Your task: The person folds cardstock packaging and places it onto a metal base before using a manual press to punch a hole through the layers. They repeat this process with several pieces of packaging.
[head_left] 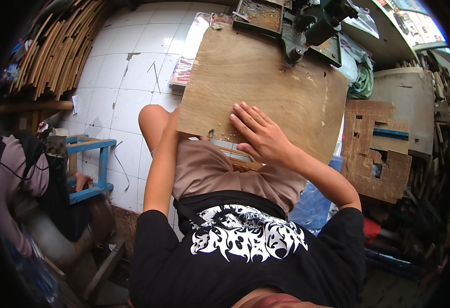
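A wide plywood board (266, 77) lies in front of me above my lap, its far edge meeting a dark metal machine (321, 32). On the near half of the board my right hand (258, 132) rests palm down, fingers stretched and holding nothing. My left forearm (162, 169) runs up along the board's left edge, and the hand is hidden beside or beneath it, so its fingers cannot be read. Small light crumbs (224, 134) are scattered near the board's front edge. Dark holes mark its front left and far right corners.
Wood strips (55, 49) are stacked at the far left above a blue stool frame (104, 164). Cut-out boards (373, 149) lean on the right, near plastic bags (361, 77). A shallow metal tray (258, 18) adjoins the machine. White tiles (132, 110) cover the floor.
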A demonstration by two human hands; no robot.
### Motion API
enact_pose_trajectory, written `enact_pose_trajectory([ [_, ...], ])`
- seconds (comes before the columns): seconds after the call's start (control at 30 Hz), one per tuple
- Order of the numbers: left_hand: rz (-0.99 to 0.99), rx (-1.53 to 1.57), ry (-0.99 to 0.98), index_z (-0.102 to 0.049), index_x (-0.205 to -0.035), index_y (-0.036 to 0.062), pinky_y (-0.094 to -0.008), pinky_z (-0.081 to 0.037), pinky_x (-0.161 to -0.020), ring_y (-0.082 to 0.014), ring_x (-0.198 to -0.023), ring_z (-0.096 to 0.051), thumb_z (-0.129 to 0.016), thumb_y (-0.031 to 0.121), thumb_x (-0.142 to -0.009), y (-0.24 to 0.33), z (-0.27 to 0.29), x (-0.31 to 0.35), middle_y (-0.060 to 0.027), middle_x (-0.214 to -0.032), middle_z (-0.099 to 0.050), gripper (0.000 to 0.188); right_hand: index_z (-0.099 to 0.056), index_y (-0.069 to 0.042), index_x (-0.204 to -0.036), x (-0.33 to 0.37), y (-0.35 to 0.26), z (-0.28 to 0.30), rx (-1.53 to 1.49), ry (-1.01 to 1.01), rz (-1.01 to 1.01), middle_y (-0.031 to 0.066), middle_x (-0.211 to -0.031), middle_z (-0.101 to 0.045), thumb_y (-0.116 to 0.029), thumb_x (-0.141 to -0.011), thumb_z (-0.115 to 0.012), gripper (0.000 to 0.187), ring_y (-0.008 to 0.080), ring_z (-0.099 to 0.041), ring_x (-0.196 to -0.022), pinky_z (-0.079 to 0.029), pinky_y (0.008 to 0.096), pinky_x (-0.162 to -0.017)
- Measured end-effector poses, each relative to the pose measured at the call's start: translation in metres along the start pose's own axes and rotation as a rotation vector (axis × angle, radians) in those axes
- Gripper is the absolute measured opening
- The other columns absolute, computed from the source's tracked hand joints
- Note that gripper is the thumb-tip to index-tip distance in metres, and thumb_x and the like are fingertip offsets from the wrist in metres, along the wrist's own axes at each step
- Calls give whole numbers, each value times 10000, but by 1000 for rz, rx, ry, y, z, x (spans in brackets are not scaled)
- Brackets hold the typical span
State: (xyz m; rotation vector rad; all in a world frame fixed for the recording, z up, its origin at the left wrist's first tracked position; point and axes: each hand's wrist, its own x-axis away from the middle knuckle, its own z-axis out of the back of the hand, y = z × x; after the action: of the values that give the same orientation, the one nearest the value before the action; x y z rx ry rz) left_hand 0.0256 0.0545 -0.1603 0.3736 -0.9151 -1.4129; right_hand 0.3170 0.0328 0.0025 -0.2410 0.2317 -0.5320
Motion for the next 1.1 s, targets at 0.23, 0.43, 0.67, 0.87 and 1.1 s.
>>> enact_pose_trajectory([
  [0.23, 14, 48, 28, -592, -1199, 46, -437, -365, -902, -235, -1029, -554, -503, 509, -922, 3, 2, -4, -106, -1076, -633, 547, -381, 25, -1428, 31, -29, -14, -61, -86, 102, 207, -1518, -324, -495, -964, -441, 700, 329, -275, -1434, -222, 449, -1169],
  [0.43, 32, 103, 70, -596, -1187, 37, -416, -376, -879, -220, -1001, -558, -495, 500, -933, 7, 1, 0, -101, -1054, -635, 538, -425, 5, -1404, 3, -25, -5, -90, 6, 47, 194, -1490, -373, -445, -971, -467, 626, 319, -339, -1400, -264, 441, -1152],
  [0.67, 47, 166, 96, -601, -1173, 27, -391, -388, -853, -203, -969, -562, -485, 489, -945, 13, -1, 0, -95, -1028, -638, 528, -402, -12, -1427, 1, -34, -25, -60, -41, 167, 177, -1511, -349, -486, -989, -397, 645, 300, -289, -1431, -217, 454, -1171],
  [0.87, 55, 223, 129, -605, -1161, 18, -370, -399, -830, -188, -942, -566, -476, 480, -956, 15, 2, 1, -91, -1006, -640, 522, -469, -13, -1378, 28, -32, -15, -113, -20, 160, 162, -1485, -396, -429, -968, -479, 585, 310, -332, -1409, -233, 466, -1165],
  [1.1, 55, 293, 155, -610, -1147, 8, -346, -412, -803, -171, -910, -570, -466, 469, -968, 21, -5, -3, -85, -980, -643, 516, -488, -31, -1370, 35, -38, -27, -57, 59, -33, 206, -1479, -386, -408, -976, -474, 546, 343, -322, -1409, -220, 473, -1167],
])
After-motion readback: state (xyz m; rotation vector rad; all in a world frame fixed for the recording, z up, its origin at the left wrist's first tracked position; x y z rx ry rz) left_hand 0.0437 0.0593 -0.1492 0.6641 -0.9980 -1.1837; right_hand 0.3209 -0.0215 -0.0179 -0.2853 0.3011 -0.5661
